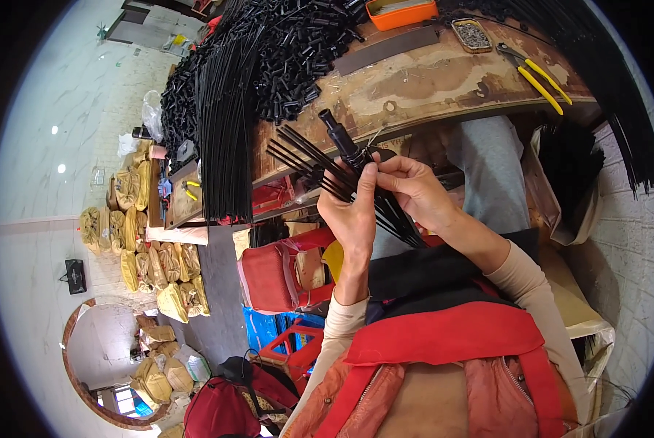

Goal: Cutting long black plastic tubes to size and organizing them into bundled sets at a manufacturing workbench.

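Black rods (398, 225): left hand (350, 213) upright, clasping; right hand (419, 194) angled inward.

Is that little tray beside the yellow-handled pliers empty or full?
The tray isn't empty: grey bits cover its inside; how deep, cannot tell.

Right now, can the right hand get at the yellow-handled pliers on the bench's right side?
Likely yes: the pliers lie uncovered and the way over the bench edge looks free, though the right hand is busy at the black rod bundle.
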### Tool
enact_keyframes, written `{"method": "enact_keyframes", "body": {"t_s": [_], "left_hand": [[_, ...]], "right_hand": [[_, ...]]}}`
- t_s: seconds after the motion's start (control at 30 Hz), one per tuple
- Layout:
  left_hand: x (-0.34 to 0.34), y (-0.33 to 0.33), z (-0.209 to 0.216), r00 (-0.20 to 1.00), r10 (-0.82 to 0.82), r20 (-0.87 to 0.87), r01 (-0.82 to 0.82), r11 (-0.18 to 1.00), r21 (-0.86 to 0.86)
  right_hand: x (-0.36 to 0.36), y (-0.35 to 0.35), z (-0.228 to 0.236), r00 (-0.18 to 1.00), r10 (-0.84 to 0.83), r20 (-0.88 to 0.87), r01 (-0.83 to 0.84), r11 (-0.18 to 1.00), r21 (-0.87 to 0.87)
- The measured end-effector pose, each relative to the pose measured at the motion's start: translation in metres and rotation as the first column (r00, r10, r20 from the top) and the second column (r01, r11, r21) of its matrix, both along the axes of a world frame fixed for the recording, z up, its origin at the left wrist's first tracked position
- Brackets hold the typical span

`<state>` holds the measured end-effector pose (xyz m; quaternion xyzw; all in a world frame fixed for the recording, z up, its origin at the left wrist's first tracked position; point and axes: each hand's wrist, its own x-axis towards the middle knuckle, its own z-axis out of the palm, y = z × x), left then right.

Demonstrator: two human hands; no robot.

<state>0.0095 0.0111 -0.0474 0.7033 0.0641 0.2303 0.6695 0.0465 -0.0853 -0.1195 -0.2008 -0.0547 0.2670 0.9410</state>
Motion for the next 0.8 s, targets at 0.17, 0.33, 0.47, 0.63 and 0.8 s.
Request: {"method": "enact_keyframes", "body": {"t_s": [0.17,0.33,0.47,0.63,0.8], "left_hand": [[0.001,-0.002,-0.001,0.999,0.043,-0.003,-0.043,0.999,0.005],[0.004,0.003,-0.007,0.996,0.083,-0.029,-0.081,0.995,0.060],[0.004,0.002,-0.002,1.000,-0.015,-0.028,0.015,1.000,0.014],[0.005,0.006,-0.004,0.995,-0.073,-0.068,0.076,0.996,0.044],[0.002,-0.002,-0.008,0.995,0.089,-0.042,-0.077,0.969,0.233]], "right_hand": [[-0.004,0.000,0.000,0.999,-0.028,0.015,0.028,0.999,-0.027],[-0.005,-0.001,-0.004,0.999,-0.051,0.018,0.051,0.999,0.008],[0.012,-0.010,-0.012,0.990,0.140,-0.003,-0.140,0.988,0.067],[0.003,-0.005,-0.014,0.994,0.112,0.007,-0.112,0.993,0.024],[-0.006,0.005,-0.007,0.995,-0.096,0.017,0.097,0.992,-0.078]]}}
